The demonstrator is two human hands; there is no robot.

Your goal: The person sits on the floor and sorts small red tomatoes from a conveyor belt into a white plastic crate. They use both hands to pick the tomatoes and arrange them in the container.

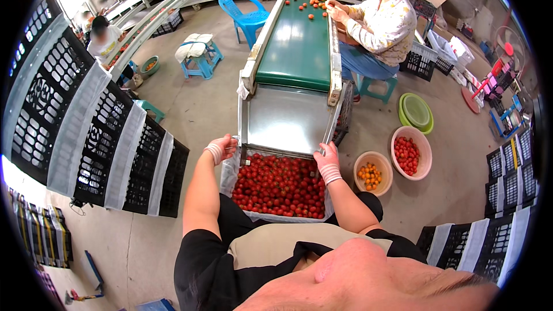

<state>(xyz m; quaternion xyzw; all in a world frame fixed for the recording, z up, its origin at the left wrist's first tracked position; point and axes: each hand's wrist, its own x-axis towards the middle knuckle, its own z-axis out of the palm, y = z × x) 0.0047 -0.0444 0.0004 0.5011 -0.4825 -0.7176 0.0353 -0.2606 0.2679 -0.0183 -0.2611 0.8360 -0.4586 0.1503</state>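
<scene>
A metal chute [288, 116] slopes from the end of the green conveyor belt [296, 52] down to a crate. Small red tomatoes [279, 184] fill this crate, which has a pale liner [228, 175] and stands right in front of me. My left hand [224, 147] is beside the chute's lower left corner, above the crate's rim, its fingers slightly bent and apart. At the lower right corner, my right hand [327, 158] grips the chute's edge, thumb on the inner side. Pale striped bands circle both wrists.
Tall stacks of black crates [103, 132] rise at my left, with more crates [461, 245] at right. A bowl of orange tomatoes [373, 174] and a basin of red ones [411, 152] sit on the floor. Beside the belt, a seated person [383, 23] handles orange tomatoes.
</scene>
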